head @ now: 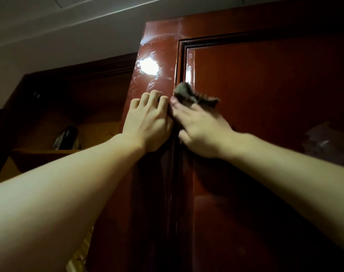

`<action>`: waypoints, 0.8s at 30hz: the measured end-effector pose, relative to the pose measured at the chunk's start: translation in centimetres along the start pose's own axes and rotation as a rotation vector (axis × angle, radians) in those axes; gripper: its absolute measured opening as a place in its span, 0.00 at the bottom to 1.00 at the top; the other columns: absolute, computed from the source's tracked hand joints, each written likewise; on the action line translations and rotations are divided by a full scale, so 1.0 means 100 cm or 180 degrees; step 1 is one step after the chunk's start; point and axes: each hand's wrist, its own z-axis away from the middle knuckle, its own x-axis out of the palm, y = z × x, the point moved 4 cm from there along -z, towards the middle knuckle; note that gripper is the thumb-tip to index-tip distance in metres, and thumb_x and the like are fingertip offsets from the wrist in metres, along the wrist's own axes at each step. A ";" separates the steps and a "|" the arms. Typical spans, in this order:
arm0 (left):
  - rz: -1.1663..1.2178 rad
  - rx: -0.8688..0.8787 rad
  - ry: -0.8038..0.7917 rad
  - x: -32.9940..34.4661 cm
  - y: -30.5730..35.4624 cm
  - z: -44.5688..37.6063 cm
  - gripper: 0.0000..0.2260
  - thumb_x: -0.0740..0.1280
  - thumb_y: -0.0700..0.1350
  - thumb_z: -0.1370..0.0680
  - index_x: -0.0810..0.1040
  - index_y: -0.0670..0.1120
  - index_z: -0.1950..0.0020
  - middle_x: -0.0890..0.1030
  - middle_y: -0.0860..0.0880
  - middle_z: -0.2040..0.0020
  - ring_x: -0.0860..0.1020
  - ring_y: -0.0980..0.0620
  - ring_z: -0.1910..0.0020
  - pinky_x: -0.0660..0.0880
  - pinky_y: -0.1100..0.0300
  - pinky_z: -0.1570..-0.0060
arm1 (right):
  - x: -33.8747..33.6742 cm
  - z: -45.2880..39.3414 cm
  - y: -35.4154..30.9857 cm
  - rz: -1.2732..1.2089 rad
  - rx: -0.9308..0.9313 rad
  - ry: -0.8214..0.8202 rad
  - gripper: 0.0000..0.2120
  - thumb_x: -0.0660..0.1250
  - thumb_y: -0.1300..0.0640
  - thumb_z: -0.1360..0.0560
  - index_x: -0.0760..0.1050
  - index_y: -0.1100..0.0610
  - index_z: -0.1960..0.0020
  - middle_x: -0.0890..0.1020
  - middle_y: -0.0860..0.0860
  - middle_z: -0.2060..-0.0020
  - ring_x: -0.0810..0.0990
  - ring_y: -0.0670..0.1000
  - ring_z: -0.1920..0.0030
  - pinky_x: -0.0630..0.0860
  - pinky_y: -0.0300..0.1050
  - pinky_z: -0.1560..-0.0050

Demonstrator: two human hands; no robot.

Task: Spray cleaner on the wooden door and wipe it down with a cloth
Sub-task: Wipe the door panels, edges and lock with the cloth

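Red-brown lacquered wood fills most of the view: the wooden door (265, 95), seen from below, stands ajar with its upper left corner against a pale ceiling (49, 26). Its glossy face carries a raised moulding (180, 61) that frames an inset panel, and a bright glare (149, 66) from a light shines on the flat stile near the top, ringed by smeary streaks.

Both bare arms reach up to it. The left hand (147, 122) lies on the stile just left of the moulding, palm to the wood, with its fingers bent and their tips pressing the surface; it holds nothing. The right hand (200, 130) is beside it, the two nearly touching, and it presses a dark grey cloth (190, 95) against the door at the inner edge of the moulding. The cloth bunches out above the fingers and is blurred; whether the fingers curl round it or lie flat on it cannot be told for sure.

To the left, past the door's edge, the room is dim: a dark wooden frame (79, 67) of the same colour, a shelf (41, 154), and on it a shiny dark object (66, 137) too dim to identify. A pale blurred reflection (320, 140) shows on the panel at right.
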 end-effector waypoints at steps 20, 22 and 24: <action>-0.0146 0.0518 -0.0013 -0.015 0.028 0.013 0.20 0.56 0.51 0.27 0.74 0.39 0.43 0.75 0.39 0.43 0.74 0.38 0.48 0.69 0.46 0.51 | 0.004 0.076 0.010 0.0133 -0.0069 -0.0134 0.32 0.47 0.44 0.26 0.60 0.50 0.23 0.60 0.47 0.23 0.64 0.54 0.26 0.66 0.51 0.31; -0.0101 0.0545 0.0033 -0.014 0.035 0.012 0.19 0.58 0.51 0.26 0.74 0.39 0.43 0.75 0.39 0.43 0.74 0.39 0.48 0.69 0.47 0.51 | -0.002 0.062 0.025 0.0201 0.0431 0.0026 0.31 0.48 0.46 0.23 0.51 0.49 0.21 0.51 0.45 0.21 0.59 0.53 0.25 0.60 0.50 0.30; -0.0045 0.0556 0.0082 -0.013 0.044 0.011 0.18 0.59 0.51 0.25 0.75 0.39 0.43 0.75 0.40 0.42 0.74 0.39 0.48 0.69 0.47 0.51 | -0.002 0.063 0.024 0.0349 0.0639 0.0111 0.34 0.46 0.46 0.27 0.54 0.52 0.21 0.53 0.48 0.21 0.62 0.55 0.28 0.61 0.52 0.33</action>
